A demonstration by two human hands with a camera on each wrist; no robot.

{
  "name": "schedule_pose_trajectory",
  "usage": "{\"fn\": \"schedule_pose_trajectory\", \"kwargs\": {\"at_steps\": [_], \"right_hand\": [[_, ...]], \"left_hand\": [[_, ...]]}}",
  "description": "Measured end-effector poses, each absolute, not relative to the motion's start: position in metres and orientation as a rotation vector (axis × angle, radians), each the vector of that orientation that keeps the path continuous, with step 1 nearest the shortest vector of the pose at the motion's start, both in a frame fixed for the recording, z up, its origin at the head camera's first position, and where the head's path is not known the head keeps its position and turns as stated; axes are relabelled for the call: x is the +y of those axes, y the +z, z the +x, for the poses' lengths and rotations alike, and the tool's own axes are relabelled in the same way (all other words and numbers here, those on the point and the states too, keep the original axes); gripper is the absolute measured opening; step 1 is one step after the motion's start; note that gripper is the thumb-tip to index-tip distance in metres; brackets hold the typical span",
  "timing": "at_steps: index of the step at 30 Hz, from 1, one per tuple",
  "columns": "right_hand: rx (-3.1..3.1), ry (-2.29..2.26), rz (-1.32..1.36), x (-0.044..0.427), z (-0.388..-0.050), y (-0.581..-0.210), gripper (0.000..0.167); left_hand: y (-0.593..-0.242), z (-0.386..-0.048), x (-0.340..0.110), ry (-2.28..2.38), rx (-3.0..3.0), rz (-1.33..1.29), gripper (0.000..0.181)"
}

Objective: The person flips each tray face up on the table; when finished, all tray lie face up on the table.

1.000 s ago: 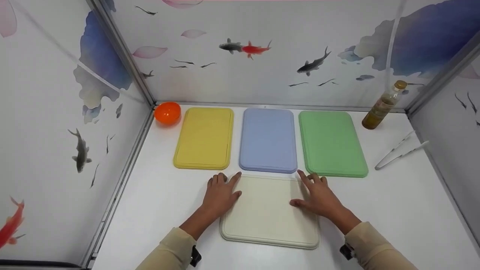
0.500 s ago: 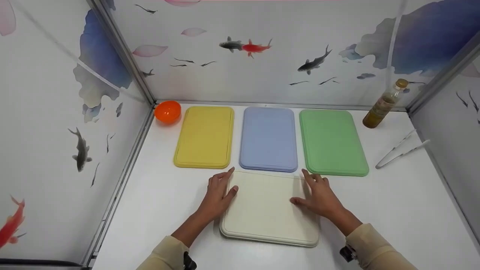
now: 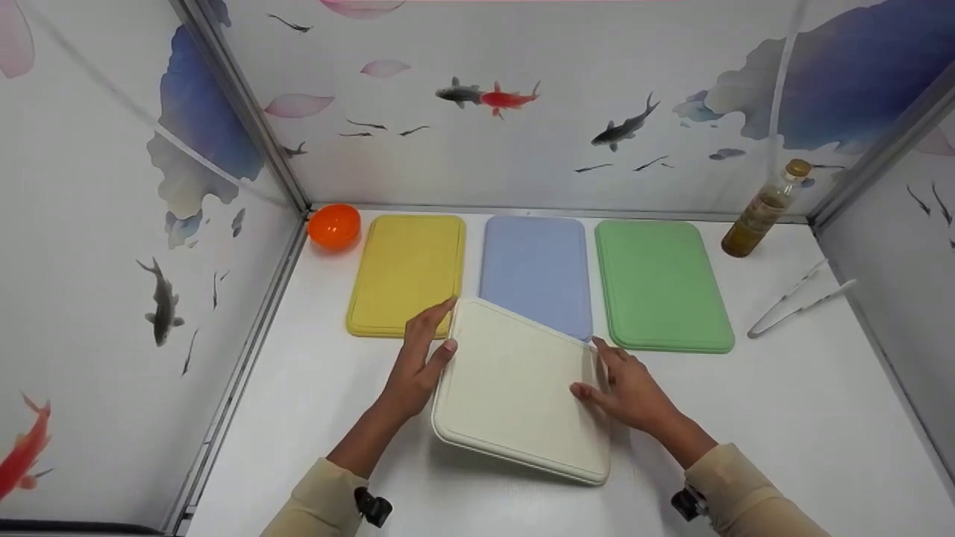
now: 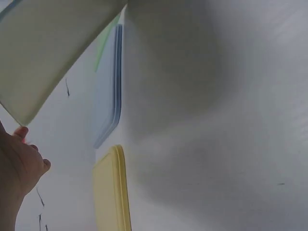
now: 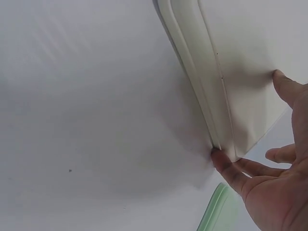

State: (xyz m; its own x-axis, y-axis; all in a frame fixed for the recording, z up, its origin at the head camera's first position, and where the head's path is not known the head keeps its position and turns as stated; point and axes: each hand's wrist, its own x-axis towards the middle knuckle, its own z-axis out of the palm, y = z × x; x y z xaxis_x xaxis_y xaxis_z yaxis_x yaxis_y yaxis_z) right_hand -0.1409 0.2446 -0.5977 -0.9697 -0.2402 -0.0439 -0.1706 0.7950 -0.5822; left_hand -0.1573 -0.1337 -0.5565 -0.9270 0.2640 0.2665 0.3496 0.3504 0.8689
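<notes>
Gripping, in the head view, the cream board (image 3: 515, 395) by opposite sides in the left hand (image 3: 414, 377) and right hand (image 3: 638, 388); holding it tilted above the counter (image 3: 806, 425), left side higher, partly covering the blue board (image 3: 541, 272) and a corner of the yellow board (image 3: 403, 268); leaving the green board (image 3: 660, 283) untouched. Showing, in the left wrist view, the apparent underside clear of the counter, suggesting a lift at least half done. Showing, in the right wrist view, fingers at a corner; not revealing whether the lower edge is touching; presumably leaving placement and release undone.
</notes>
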Motion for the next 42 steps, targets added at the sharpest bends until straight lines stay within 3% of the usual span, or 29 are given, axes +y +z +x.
{"fn": "schedule_pose_trajectory", "kwargs": {"at_steps": [25, 42], "right_hand": [[2.497, -1.460, -0.593, 0.211, -0.151, -0.606, 0.068], [2.373, -1.541, -0.531, 0.198, -0.148, -0.606, 0.065]], "left_hand": [[-0.495, -0.177, -0.087, -1.641, -2.149, -0.948, 0.055], [-0.469, -0.171, -0.049, -1.551, -2.230, -0.870, 0.071]]}}
